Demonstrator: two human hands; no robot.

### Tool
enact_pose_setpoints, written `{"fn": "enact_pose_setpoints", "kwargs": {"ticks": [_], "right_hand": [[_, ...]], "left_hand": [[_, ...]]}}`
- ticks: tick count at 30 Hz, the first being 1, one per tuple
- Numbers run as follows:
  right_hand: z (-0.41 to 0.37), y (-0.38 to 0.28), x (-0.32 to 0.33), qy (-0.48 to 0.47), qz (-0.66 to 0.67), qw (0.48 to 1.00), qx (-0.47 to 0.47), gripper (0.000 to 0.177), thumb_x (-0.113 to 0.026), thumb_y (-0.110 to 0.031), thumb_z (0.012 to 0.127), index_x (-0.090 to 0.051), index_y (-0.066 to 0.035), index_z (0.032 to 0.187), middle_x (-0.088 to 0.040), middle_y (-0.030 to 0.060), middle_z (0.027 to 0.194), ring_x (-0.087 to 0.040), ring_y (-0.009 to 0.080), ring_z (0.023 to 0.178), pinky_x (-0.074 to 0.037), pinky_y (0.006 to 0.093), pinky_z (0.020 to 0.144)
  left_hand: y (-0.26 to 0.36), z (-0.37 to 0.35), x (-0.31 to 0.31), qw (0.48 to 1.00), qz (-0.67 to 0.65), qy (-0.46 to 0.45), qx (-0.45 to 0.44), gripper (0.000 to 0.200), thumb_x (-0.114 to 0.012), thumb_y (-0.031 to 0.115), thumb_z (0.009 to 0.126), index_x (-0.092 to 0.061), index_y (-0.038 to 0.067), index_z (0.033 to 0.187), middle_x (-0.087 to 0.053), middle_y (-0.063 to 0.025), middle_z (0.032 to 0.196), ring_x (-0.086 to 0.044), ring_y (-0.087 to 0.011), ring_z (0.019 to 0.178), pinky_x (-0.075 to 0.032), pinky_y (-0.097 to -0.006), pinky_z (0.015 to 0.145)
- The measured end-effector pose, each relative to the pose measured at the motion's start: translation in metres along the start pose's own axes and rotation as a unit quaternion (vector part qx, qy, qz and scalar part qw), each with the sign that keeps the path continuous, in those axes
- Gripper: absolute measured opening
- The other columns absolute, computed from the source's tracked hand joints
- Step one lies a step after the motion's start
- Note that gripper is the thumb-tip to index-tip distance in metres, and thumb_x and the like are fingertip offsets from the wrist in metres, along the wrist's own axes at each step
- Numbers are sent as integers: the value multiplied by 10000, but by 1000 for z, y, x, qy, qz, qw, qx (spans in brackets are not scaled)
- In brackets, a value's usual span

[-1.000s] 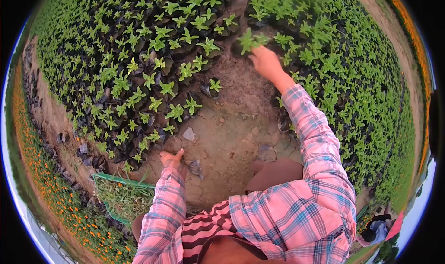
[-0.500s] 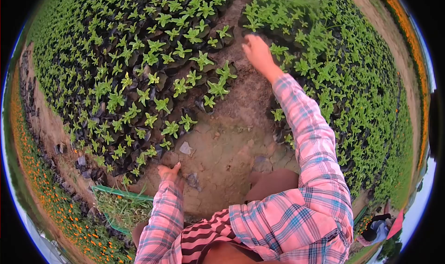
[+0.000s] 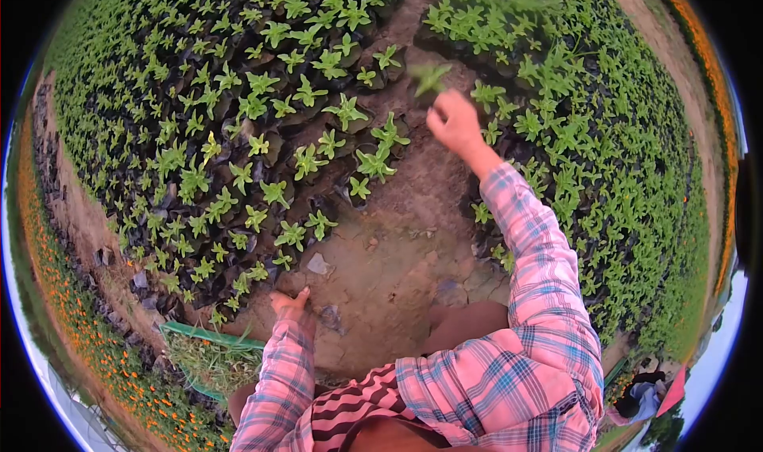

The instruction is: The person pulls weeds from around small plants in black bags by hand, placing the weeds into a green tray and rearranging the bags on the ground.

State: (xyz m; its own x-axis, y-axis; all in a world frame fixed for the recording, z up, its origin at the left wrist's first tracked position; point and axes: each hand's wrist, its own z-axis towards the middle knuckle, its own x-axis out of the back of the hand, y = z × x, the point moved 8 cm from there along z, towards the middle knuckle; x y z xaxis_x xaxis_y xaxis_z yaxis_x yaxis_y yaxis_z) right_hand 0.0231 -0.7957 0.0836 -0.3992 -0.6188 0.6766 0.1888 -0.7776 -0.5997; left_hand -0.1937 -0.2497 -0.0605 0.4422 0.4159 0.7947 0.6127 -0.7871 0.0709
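Note:
My right hand [image 3: 458, 123] is closed over the bare soil path, with a blurred green seedling [image 3: 430, 79] sticking out beyond its fingers. The hand hides the lower part of that seedling. Low on the left, my left hand [image 3: 291, 301] is at the ground with its thumb apart from the fingers and nothing seen in it. Close by are leafy seedlings in black bags [image 3: 290, 235] and a grey scrap [image 3: 319, 264] on the soil.
Dense seedlings stand left and right [image 3: 628, 158] of the soil path [image 3: 397, 273]. A green-edged, grass-filled container [image 3: 211, 361] is at lower left, near orange flowers [image 3: 143, 392]. Another person [image 3: 640, 400] is at far lower right.
My right hand has drawn back along the path toward me, and the seedling has come with it. My left hand has hardly moved.

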Motion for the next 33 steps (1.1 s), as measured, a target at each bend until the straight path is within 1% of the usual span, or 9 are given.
{"fn": "enact_pose_setpoints", "kwargs": {"ticks": [3, 5, 6, 8, 11, 18, 26, 30, 33], "right_hand": [[-17, 2, -25, -127, -16, 989, 77, 97, -602, -121, 753, -547, -42, 754, -518, 121, 723, -539, 299, 686, -461, 362, 617], [-10, 18, -22, -165, 19, 986, -29, 121, -613, -168, 753, -589, -60, 804, -569, 130, 789, -585, 298, 704, -491, 368, 646], [7, 21, -11, -142, 51, 984, -95, 151, -624, -167, 760, -605, -47, 851, -586, 137, 830, -603, 294, 735, -497, 356, 674], [41, 28, 14, -10, -17, 998, -67, 178, -610, -135, 772, -594, -39, 920, -575, 156, 930, -608, 320, 776, -500, 378, 697], [77, 58, 0, -16, -157, 983, -99, 269, -596, -102, 787, -530, -49, 1042, -494, 210, 1098, -591, 393, 836, -495, 453, 723], [97, 91, -32, -47, -198, 975, -85, 139, -568, -101, 803, -521, -53, 925, -581, 196, 834, -580, 405, 795, -474, 477, 690], [134, 33, -22, -33, -114, 990, 72, 139, -504, -8, 782, -527, -40, 915, -568, 175, 834, -572, 387, 786, -470, 437, 676], [146, 63, -70, -135, -174, 970, 102, 197, -488, 9, 751, -561, -59, 921, -558, 166, 896, -578, 351, 851, -478, 423, 725], [138, 84, -73, -115, -128, 984, 37, 193, -506, -23, 774, -583, -72, 944, -557, 151, 930, -571, 341, 892, -473, 414, 758]], "left_hand": [[-1, -2, 0, 1000, 13, -8, 15, 1092, -832, 503, 522, -310, -142, 1232, -478, -314, 1183, -486, -402, 1123, -404, -429, 949], [1, -2, 2, 999, -26, 12, -29, 1089, -836, 490, 520, -308, -143, 1232, -454, -319, 1202, -464, -406, 1140, -390, -426, 960], [3, -5, 5, 999, -27, 14, -27, 1089, -836, 490, 520, -308, -143, 1232, -454, -319, 1202, -464, -406, 1140, -390, -426, 960], [10, -11, 10, 997, -71, 15, -36, 1090, -839, 478, 516, -307, -142, 1237, -443, -314, 1213, -452, -414, 1145, -379, -422, 968], [6, -8, 7, 998, -62, 11, -15, 1091, -845, 465, 512, -307, -135, 1248, -443, -303, 1221, -450, -413, 1144, -374, -420, 975], [-3, -2, 0, 1000, -25, -8, 0, 1101, -844, 468, 511, -303, -130, 1261, -434, -303, 1235, -442, -403, 1163, -367, -418, 983], [-4, -2, 2, 1000, -13, -22, 11, 1128, -835, 492, 511, -288, -125, 1281, -421, -307, 1260, -436, -406, 1178, -369, -417, 991], [-5, 1, 0, 1000, -19, -12, 3, 1151, -832, 506, 505, -274, -119, 1296, -418, -306, 1266, -435, -405, 1180, -368, -415, 994], [-5, -3, 2, 999, 15, -29, 39, 1161, -831, 514, 500, -273, -113, 1301, -405, -311, 1278, -433, -406, 1184, -368, -416, 995]]}}
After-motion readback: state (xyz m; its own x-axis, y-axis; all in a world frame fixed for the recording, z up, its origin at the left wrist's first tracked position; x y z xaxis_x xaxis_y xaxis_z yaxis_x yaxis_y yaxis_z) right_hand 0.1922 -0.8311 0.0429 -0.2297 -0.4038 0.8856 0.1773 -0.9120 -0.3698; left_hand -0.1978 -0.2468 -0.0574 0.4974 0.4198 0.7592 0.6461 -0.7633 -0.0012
